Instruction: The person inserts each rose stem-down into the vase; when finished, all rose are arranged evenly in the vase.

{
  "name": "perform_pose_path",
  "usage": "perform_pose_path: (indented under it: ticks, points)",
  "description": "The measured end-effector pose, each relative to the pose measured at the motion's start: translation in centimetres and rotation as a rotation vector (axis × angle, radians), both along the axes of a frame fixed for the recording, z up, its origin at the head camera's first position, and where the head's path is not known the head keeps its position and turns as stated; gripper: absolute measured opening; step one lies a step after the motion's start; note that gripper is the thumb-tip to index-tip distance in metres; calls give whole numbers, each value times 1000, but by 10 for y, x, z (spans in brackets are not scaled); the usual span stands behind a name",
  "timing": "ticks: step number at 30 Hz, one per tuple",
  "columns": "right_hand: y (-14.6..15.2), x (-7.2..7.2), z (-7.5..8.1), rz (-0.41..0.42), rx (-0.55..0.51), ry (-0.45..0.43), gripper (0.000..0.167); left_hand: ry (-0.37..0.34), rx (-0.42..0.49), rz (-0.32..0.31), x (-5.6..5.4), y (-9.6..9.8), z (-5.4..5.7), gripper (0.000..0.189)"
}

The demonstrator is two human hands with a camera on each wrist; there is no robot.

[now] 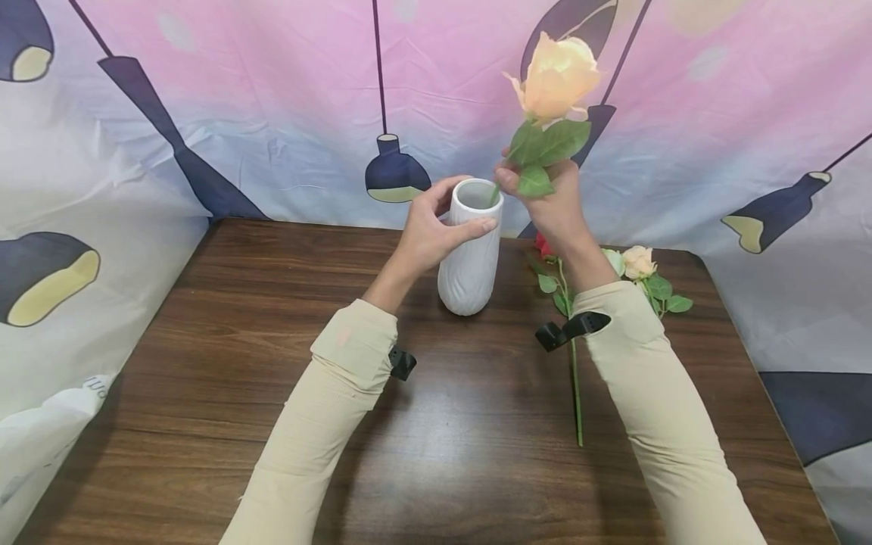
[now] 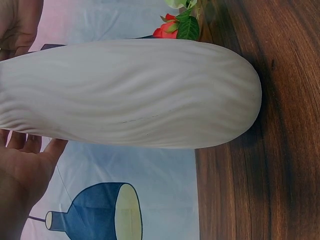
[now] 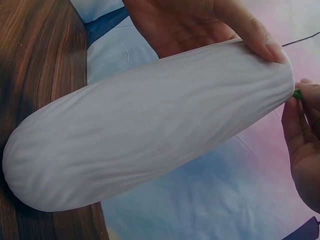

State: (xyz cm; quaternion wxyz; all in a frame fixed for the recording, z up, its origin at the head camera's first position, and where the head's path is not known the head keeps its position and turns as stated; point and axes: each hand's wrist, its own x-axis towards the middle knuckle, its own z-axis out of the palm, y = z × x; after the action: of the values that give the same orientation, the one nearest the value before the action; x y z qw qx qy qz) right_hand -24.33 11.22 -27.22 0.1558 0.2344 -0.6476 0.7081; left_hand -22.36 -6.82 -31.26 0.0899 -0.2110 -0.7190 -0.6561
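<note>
A white vase [image 1: 470,269] with wavy ridges stands on the brown wooden table, its mouth facing up. Near the top, my left hand [image 1: 434,231] grips it, with the thumb across the front and the fingers around the far side. Just right of the rim, my right hand [image 1: 557,208] pinches the stem of a pale peach rose [image 1: 555,79] below its leaves. The green stem's lower part is inside the vase mouth; its end is hidden. In the right wrist view, a bit of green stem [image 3: 297,94] shows between the rim and the right fingertips.
Behind the right forearm lie a red rose [image 1: 543,244], partly hidden, and a cream rose [image 1: 639,262] with green leaves. A long green stem [image 1: 577,393] stretches toward the front of the table [image 1: 225,363]. A patterned cloth [image 1: 300,98] hangs along the back edge.
</note>
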Motion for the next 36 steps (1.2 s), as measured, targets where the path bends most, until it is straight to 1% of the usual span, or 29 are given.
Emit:
perform_pose_path:
  ticks: [3,10,14,20,26,28,33,36]
  points:
    - [1,0,2,2,18,-11,26,-6,6,0,0,0,0,60]
    - [7,0,6,51,50,-37,23,-14,10,0,-1,0,0,59]
    - [10,1,9,92,91,-33,27,-12,11,1,-1,1,0,59]
    - [14,4,12,102,179,-56,31,-13,11,3,-1,0,0,60]
    - [15,6,10,152,218,-59,35,-20,8,0,0,0,0,60]
    - [17,7,10,156,243,-58,34,-21,6,-1,0,0,0,60]
    - [23,9,11,148,317,-100,32,-28,7,1,-1,1,-1,61]
    - [26,10,11,163,326,-105,35,-38,10,3,-1,1,0,61]
